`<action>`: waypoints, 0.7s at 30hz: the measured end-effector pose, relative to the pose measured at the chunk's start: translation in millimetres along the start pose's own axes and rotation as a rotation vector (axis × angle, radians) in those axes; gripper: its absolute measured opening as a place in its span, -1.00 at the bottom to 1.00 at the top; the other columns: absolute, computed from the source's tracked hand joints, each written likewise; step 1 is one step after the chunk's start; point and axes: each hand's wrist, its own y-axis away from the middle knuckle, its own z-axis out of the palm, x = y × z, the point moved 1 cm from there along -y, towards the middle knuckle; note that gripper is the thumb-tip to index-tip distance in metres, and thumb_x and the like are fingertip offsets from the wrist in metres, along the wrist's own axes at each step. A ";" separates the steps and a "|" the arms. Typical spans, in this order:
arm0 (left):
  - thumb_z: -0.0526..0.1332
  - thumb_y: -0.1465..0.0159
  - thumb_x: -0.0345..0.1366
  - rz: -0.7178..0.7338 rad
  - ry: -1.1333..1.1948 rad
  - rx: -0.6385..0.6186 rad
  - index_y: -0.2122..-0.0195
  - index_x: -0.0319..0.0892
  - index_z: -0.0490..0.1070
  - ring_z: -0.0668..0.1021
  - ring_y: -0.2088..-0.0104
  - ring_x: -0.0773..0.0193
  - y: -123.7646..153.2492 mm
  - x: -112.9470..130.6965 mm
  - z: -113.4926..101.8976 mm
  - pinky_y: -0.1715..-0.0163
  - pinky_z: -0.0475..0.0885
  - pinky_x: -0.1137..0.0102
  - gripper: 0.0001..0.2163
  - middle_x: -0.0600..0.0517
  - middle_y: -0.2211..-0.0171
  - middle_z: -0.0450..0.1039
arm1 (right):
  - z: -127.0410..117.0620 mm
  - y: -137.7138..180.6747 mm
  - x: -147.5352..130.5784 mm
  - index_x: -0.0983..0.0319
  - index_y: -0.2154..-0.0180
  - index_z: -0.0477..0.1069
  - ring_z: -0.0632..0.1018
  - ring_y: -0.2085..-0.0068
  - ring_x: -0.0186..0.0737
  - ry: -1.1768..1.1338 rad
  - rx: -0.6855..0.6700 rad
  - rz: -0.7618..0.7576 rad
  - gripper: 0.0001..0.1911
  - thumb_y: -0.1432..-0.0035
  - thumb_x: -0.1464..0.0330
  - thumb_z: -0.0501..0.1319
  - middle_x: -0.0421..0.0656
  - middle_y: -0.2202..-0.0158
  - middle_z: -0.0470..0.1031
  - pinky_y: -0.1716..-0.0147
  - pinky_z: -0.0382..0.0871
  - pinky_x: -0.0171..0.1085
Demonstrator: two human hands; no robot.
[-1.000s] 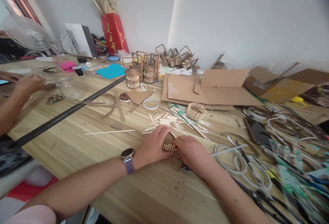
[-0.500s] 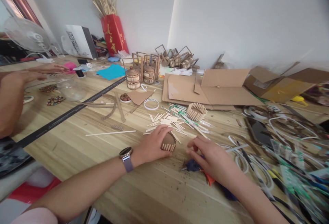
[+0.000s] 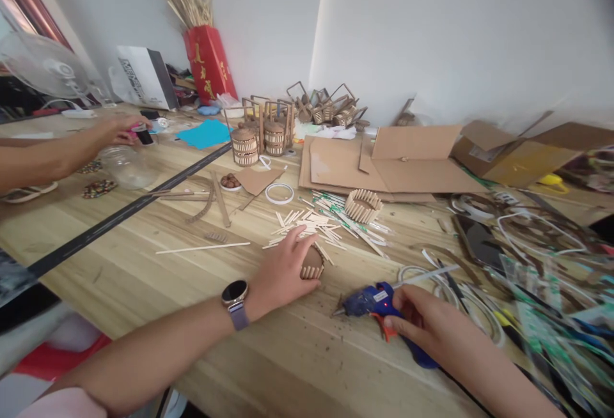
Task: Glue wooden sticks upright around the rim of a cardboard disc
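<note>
My left hand [image 3: 283,271], with a watch on its wrist, is curled over a small round cardboard piece [image 3: 313,263] edged with short wooden sticks, pressing it on the wooden table [image 3: 144,277]. My right hand [image 3: 422,322] is wrapped round the handle of a blue hot glue gun [image 3: 369,301] with an orange trigger. The gun's nozzle points left, a short way right of the cardboard piece. Loose short sticks [image 3: 307,226] lie just beyond my left hand.
A stick ring [image 3: 363,205], flat cardboard sheets [image 3: 384,165] and finished small baskets [image 3: 261,137] lie further back. Wires, white rings and tools [image 3: 503,258] clutter the right side. Another person's arm [image 3: 62,149] reaches over a glass jar [image 3: 127,165] at the left. A long black strip [image 3: 119,213] crosses the table.
My right hand left the cardboard piece, moved right and took hold of the blue glue gun. My left hand stayed on the piece. The other person's arm stretched further across the table.
</note>
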 end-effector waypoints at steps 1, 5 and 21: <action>0.45 -0.03 -0.35 0.002 -0.003 0.002 -0.24 -0.07 0.10 0.20 -0.30 -0.10 0.2 0.1 0.2 -0.23 0.26 -0.01 -0.22 -0.22 -0.30 0.03 | -0.1 0.0 1.1 0.13 0.45 0.32 0.45 0.50 -0.18 -0.010 0.004 0.014 -0.86 -0.07 0.24 0.21 -0.22 0.55 0.44 0.49 0.20 -0.30; 0.44 -0.03 -0.36 0.006 0.003 0.017 -0.24 -0.04 0.09 0.19 -0.31 -0.13 0.7 0.4 0.8 -0.24 0.24 -0.04 -0.21 -0.21 -0.31 0.01 | -2.4 0.2 -1.8 0.14 0.47 0.37 0.48 0.49 -0.16 -0.035 -0.064 0.025 -0.86 -0.06 0.24 0.18 -0.19 0.54 0.49 0.49 0.24 -0.29; 0.37 -0.07 -0.40 0.005 0.001 -0.004 -0.24 -0.02 0.08 0.23 -0.29 -0.14 0.0 3.0 2.6 -0.20 0.29 -0.03 -0.27 -0.19 -0.32 0.00 | -2.9 -1.2 -9.7 0.18 0.30 0.41 0.56 0.34 -0.04 -0.205 0.123 0.004 -0.65 -0.17 0.09 0.02 -0.04 0.36 0.59 0.31 0.41 -0.15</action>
